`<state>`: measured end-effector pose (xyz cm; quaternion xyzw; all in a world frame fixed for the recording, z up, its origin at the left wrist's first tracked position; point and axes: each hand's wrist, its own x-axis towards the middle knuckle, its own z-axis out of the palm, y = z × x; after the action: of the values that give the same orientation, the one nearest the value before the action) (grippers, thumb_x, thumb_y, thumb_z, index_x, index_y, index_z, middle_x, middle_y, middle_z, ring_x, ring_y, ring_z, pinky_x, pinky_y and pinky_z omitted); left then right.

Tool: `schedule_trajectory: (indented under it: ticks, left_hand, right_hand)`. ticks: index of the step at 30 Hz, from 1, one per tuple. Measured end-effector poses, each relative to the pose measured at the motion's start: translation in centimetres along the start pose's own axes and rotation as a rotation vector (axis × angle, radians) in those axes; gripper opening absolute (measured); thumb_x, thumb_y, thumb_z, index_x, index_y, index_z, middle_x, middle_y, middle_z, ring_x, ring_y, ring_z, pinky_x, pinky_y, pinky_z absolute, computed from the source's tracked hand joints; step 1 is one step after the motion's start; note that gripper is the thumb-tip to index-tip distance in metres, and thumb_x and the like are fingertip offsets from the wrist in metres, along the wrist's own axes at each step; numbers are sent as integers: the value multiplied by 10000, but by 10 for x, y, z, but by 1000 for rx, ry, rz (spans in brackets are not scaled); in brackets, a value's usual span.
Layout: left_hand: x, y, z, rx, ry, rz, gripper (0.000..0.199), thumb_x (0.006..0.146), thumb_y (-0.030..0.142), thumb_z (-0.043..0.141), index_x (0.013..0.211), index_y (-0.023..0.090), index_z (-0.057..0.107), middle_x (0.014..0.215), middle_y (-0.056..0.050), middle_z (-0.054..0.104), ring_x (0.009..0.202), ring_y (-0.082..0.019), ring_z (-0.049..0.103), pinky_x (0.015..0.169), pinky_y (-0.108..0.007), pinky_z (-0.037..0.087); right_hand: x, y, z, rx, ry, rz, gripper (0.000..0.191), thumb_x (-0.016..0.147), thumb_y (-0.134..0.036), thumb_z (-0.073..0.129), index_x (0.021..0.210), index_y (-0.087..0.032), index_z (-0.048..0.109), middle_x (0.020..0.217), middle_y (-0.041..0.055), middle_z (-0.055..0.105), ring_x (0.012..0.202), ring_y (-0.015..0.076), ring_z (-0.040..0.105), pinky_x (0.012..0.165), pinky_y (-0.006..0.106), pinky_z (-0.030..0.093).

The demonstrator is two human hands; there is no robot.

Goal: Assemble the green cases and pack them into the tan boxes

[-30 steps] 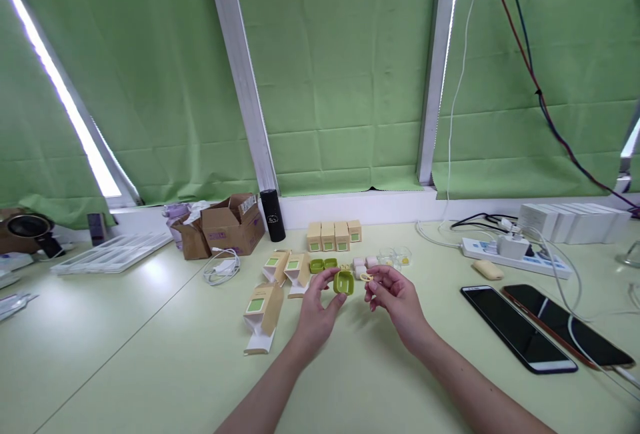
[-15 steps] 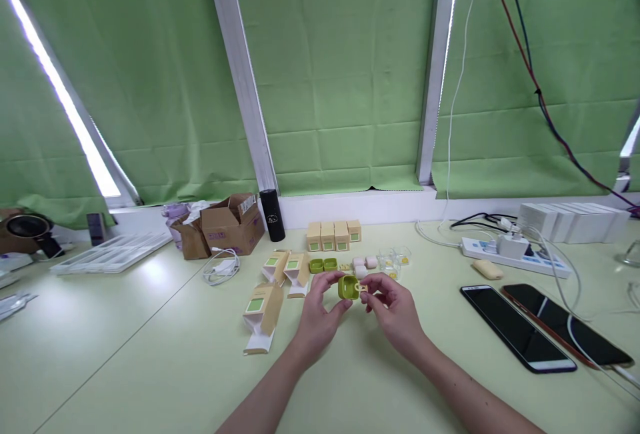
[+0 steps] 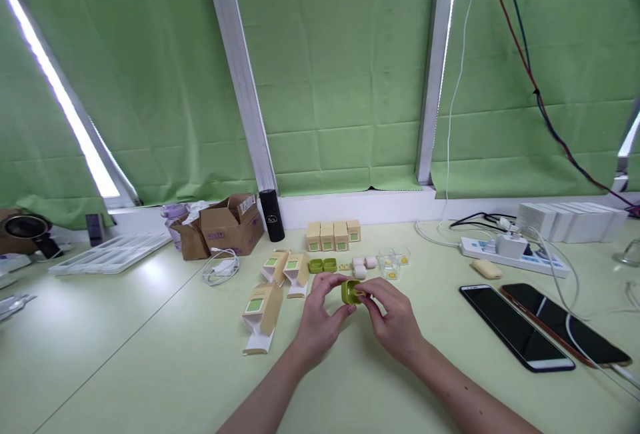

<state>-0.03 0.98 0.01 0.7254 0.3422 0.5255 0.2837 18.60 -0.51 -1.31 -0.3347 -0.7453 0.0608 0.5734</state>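
A small olive-green square cup (image 3: 347, 294) is held between the thumb and fingers of my left hand (image 3: 319, 319), its open side tipped toward the right. My right hand (image 3: 396, 319) pinches a small pale-yellow piece (image 3: 359, 293) at the mouth of the cup; the fingers partly hide it. Just beyond my hands stand two more green cups (image 3: 323, 265), with small yellow pieces (image 3: 344, 267) beside them. Further right are several pale pink blocks (image 3: 359, 272) and several clear square covers (image 3: 391, 274) with yellow spots.
Opened tan cartons (image 3: 264, 311) lie left of my hands, and closed small boxes (image 3: 327, 237) stand in a row behind. A brown cardboard box (image 3: 233, 227) and black bottle (image 3: 271, 216) are back left. Two phones (image 3: 517, 327) and a power strip (image 3: 515, 257) lie right.
The yellow piece has moved from the cup's right edge into its mouth, with my right fingers closer in. The cup has turned and shifted slightly right and down.
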Motion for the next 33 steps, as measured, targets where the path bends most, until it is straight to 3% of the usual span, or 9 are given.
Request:
schedule_trajectory:
  ticks: [7, 21, 33]
  left_hand:
    - [0, 3, 2, 15, -15, 29, 430, 786, 134, 776, 1186, 269, 693, 1181, -75, 615, 1159, -260, 595, 1038, -442, 515]
    - [-2, 0, 1, 71, -8, 109, 440, 789, 149, 814, 1202, 264, 712, 1170, -85, 626, 1171, -279, 596, 1023, -460, 536]
    - [-2, 3, 1, 81, -36, 95, 445, 804, 147, 806, 1221, 271, 711, 1165, -85, 606, 1168, -274, 596, 1016, -466, 550]
  right_hand:
    - [0, 2, 1, -248, 81, -91, 238, 973, -111, 551, 1099, -229, 715, 963, 85, 623, 875, 232, 587, 715, 359, 519]
    - [1, 1, 2, -225, 78, -134, 211, 975, -68, 550, 1049, -216, 681, 881, 62, 610, 855, 226, 555, 685, 348, 484]
    - [0, 4, 3, -244, 51, -137, 188, 995, -98, 524, 1018, -213, 672, 850, 58, 640, 764, 198, 575, 639, 325, 428]
